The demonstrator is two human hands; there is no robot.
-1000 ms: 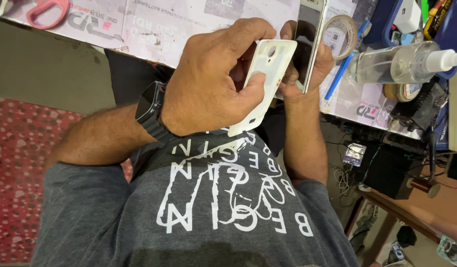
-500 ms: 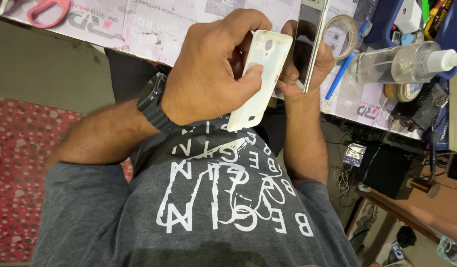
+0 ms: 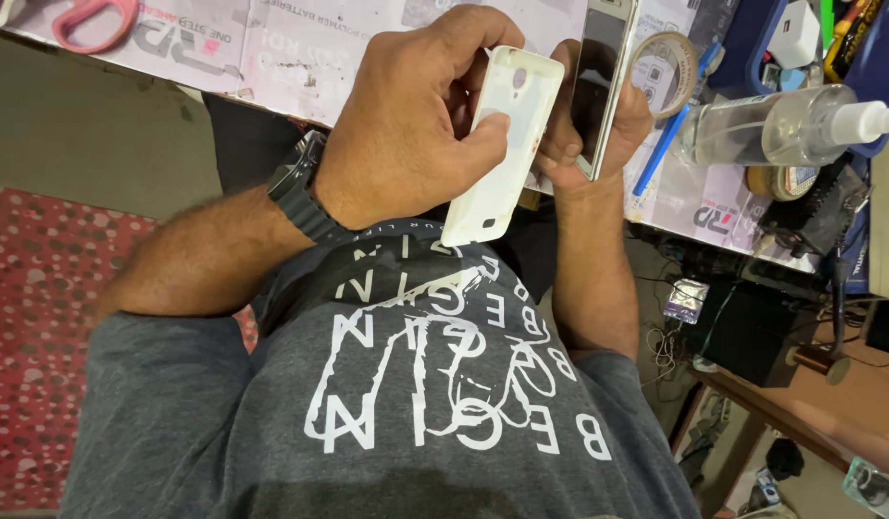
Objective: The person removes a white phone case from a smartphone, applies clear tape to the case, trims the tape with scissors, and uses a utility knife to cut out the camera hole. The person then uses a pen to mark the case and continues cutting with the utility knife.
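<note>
The person wore a grey short-sleeved T-shirt (image 3: 416,404) with large white block lettering and a white line drawing across the chest. A black wristwatch (image 3: 305,197) with a dark band sat on one wrist; both forearms were bare.

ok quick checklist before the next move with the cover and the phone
1. Left hand grips the white back cover: ok, thumb pressed on its inner face.
2. Right hand holds the phone: ok, fingers round its edges.
3. Cover separate from phone: ok, tilted beside it; whether the edges touch, cannot tell.
4. Cover's clips undamaged: cannot tell.
5. Spray bottle and tape roll on the table out of the hands' way: ok.
</note>
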